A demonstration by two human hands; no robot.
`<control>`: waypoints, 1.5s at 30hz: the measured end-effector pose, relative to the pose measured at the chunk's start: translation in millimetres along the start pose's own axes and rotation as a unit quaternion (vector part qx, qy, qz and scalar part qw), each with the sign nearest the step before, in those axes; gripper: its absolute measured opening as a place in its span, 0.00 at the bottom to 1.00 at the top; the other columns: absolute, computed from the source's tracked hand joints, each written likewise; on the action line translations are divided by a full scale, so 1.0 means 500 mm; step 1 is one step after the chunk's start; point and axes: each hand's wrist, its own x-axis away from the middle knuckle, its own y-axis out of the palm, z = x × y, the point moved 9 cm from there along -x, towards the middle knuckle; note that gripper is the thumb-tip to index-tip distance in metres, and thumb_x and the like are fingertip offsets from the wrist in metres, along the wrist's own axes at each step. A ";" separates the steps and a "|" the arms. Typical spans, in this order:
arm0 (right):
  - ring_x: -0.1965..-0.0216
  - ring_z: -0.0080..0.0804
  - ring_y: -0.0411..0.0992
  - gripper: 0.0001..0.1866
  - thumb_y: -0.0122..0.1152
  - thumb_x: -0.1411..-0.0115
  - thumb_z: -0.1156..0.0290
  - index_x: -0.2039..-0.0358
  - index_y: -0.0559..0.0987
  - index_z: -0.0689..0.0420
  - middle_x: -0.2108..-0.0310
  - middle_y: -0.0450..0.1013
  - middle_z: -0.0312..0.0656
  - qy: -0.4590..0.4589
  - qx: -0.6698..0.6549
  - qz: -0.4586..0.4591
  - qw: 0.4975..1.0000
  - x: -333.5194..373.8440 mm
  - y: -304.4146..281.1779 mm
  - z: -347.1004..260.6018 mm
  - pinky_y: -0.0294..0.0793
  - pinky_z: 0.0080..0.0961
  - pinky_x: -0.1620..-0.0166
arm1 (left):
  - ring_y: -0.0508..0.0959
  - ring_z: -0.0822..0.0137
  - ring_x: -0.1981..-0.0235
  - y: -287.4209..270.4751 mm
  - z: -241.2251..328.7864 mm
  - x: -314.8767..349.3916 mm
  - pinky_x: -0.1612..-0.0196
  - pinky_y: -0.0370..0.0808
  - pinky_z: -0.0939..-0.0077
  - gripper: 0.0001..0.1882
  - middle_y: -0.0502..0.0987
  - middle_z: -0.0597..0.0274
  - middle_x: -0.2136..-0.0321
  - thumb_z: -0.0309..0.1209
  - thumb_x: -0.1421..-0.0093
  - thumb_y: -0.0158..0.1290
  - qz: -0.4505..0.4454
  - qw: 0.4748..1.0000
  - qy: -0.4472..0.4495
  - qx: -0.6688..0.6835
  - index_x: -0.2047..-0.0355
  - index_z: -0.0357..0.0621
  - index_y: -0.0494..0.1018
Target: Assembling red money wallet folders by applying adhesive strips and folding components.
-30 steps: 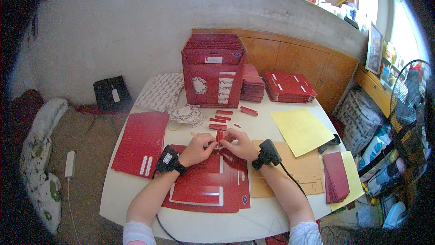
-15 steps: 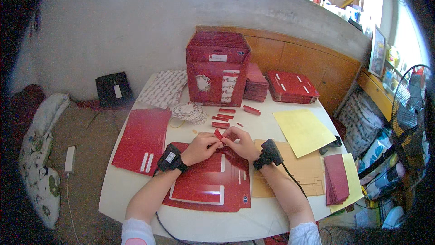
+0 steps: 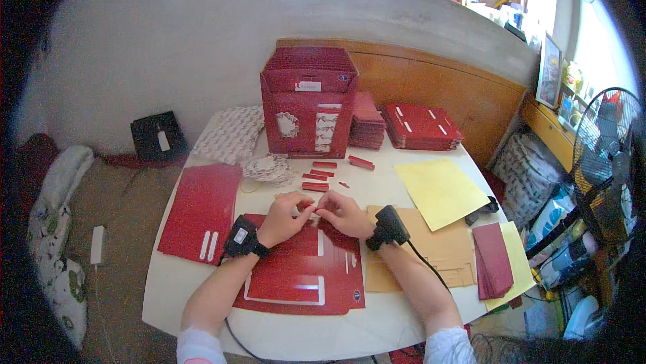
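My left hand (image 3: 284, 219) and my right hand (image 3: 346, 213) meet fingertip to fingertip over the near middle of the table. Both are closed in a pinch on a small red card piece (image 3: 316, 210), mostly hidden by the fingers. Beneath them lies a flat red printed card sheet (image 3: 286, 266) with white-edged cut-outs. Just beyond my fingers are several small red card strips (image 3: 315, 187), some stacked. A pile of white lacy paper cut-outs (image 3: 268, 169) sits left of those strips.
At the back stands a red box (image 3: 306, 122) packed with cards, beside red card stacks (image 3: 422, 128). Red sheets (image 3: 200, 212) lie left; brown cardboard (image 3: 417, 246), yellow paper (image 3: 441, 192) and dark red cards (image 3: 492, 260) lie right. A black fan (image 3: 605, 142) stands beyond the table's right edge.
The red piece that stuck up between my fingertips is now mostly covered by them. My hands have drawn slightly lower over the sheet. The whole view has shifted a little.
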 end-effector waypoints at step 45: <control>0.65 0.44 0.69 0.09 0.59 0.52 0.72 0.69 0.71 0.56 0.71 0.69 0.44 -0.075 0.331 -0.022 0.940 0.002 -0.029 -0.020 0.69 0.35 0.62 | 0.71 0.57 0.66 0.019 -0.011 0.015 0.61 0.65 0.64 0.12 0.71 0.58 0.71 0.32 0.55 0.58 -0.018 0.993 0.026 -0.110 0.71 0.42 0.71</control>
